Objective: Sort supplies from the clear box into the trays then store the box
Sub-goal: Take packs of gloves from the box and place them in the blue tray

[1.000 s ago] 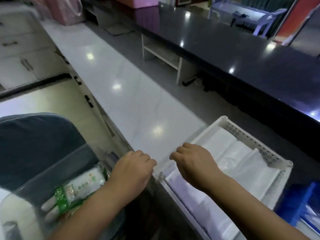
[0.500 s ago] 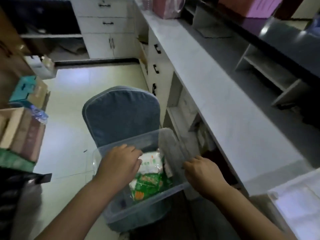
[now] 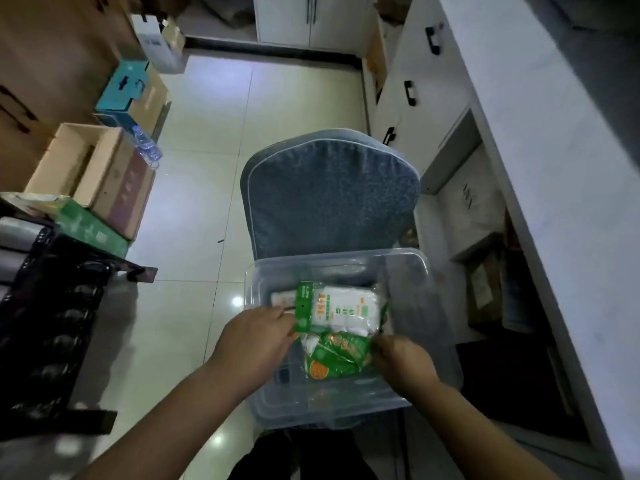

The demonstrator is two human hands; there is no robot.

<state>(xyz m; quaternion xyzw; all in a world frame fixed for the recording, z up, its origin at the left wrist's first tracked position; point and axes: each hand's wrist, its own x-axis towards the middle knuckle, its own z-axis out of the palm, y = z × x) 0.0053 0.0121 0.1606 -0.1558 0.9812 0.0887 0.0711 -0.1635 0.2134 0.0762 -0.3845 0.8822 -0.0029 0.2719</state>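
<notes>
A clear plastic box (image 3: 408,292) rests on a chair seat in front of me. Inside lie a white pack with a green header (image 3: 341,308) and, nearer me, a green pack with an orange print (image 3: 337,356). My left hand (image 3: 256,336) is inside the box at its left, fingers pinching the green header of the white pack. My right hand (image 3: 401,363) is at the box's right side, fingers closed on the edge of the green pack. No trays are in view.
A blue-grey padded chair back (image 3: 329,192) rises behind the box. A white counter with drawers (image 3: 540,140) runs along the right. Cardboard boxes (image 3: 93,168) and a water bottle (image 3: 147,147) crowd the left. A black crate (image 3: 48,323) stands at near left.
The view swung from the counter and white tray down to the box on the chair. Both hands moved from the tray's edge into the box and closed on the packs.
</notes>
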